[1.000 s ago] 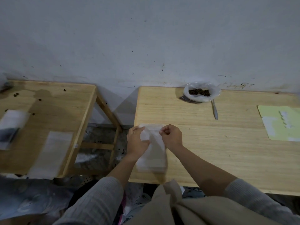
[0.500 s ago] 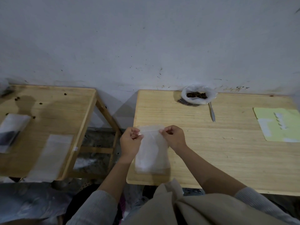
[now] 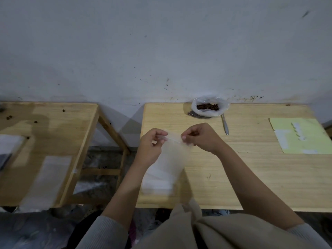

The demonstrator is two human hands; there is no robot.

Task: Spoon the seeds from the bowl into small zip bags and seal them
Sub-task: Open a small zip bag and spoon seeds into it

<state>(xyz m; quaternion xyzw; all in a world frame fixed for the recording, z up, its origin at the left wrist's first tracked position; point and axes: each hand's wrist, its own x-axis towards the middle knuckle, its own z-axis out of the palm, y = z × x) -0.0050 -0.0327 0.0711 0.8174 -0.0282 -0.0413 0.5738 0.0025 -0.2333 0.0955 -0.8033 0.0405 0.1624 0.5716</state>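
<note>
Zip bag (image 3: 168,159), blurred and see-through, hangs pinched at its top corners by left hand (image 3: 150,148) and right hand (image 3: 203,137) fingers.

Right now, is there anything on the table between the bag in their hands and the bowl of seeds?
Nothing visible: bare wood lies between the zip bag and the seed bowl. The spoon lies off to the right.
</note>
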